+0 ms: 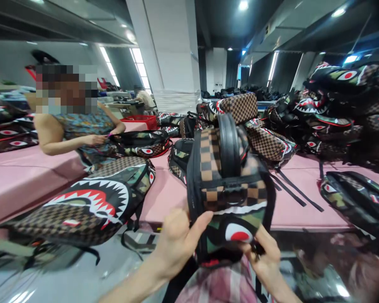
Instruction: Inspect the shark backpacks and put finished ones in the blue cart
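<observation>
A backpack (pixel 236 210) with brown checks, camouflage and a red-and-white eye is held up in front of me, its black top handle (pixel 230 145) toward the far side. My left hand (pixel 180 231) grips its left edge, thumb over the camouflage panel and the other fingers mostly hidden. At the lower right side, my right hand (pixel 265 252) has its fingers closed on the backpack's edge near the eye. Left of it, another backpack (pixel 91 202) with a shark-mouth print lies on the pink table (pixel 158 193), overhanging the front edge.
Across the table at the left, a co-worker (pixel 78 126) handles a similar backpack (pixel 145 145). More backpacks are piled at the right (pixel 328 109), and one backpack (pixel 356 202) lies at the right front. A red crate (pixel 142 121) and a white pillar (pixel 164 54) stand behind.
</observation>
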Motion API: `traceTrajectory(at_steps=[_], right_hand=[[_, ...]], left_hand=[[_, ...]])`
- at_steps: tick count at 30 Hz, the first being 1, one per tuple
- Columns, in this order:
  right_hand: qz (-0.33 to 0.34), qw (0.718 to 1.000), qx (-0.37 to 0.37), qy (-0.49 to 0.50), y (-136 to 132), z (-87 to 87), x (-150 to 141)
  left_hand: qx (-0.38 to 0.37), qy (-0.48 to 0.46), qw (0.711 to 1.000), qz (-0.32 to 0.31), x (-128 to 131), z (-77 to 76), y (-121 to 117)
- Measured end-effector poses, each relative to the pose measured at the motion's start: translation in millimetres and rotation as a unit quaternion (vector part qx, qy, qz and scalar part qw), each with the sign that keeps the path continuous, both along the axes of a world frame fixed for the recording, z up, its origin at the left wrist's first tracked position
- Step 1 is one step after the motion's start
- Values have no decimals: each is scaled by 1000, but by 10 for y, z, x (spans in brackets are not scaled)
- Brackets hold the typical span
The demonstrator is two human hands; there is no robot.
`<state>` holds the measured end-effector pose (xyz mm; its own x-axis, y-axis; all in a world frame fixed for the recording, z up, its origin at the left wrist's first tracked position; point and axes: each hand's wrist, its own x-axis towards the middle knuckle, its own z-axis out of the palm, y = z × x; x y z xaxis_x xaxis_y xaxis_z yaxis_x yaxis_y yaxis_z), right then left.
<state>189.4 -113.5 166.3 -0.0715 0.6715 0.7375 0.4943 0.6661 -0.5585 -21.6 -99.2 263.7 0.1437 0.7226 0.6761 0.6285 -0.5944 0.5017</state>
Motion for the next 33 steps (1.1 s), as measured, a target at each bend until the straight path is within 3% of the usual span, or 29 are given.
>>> traceTrajectory(at_steps=[3, 5, 8, 11, 14, 16, 21, 24, 27, 30, 31, 33], right_hand=[[-18, 1000, 2, -1, 210, -13, 111], [-44, 998, 53, 7, 283, 174, 209], [-85, 991, 107, 1, 417, 687, 284], [-56, 994, 82, -54, 650, 1196, 212], [-14, 991, 30, -129, 835, 1467, 90], [-14, 990, -12, -137, 864, 1502, 50], [-50, 991, -82, -91, 829, 1393, 136], [-124, 985, -8, -120, 998, 1405, 218], [-228, 957, 88, -154, 1312, 1514, 317], [-257, 947, 94, -169, 1493, 1615, 402], [-240, 953, 85, -167, 1485, 1622, 406], [-180, 971, 56, -147, 1377, 1583, 359]], left_hand=[[12, 26, 999, 43, 29, -399, 244], [14, 39, 998, 44, 62, -522, 332], [16, 36, 999, 29, 106, -494, 341], [18, 32, 999, 22, 127, -416, 302], [29, 33, 999, 24, 127, -405, 283], [42, 35, 998, 32, 116, -419, 283], [81, 38, 995, 54, 115, -437, 283], [71, 28, 997, 25, 158, -449, 238], [54, 26, 998, -36, 92, -462, 213], [-42, 37, 990, -129, -279, -409, 396], [-91, 42, 983, -151, -463, -361, 521], [-148, 37, 979, -138, -836, -207, 819]])
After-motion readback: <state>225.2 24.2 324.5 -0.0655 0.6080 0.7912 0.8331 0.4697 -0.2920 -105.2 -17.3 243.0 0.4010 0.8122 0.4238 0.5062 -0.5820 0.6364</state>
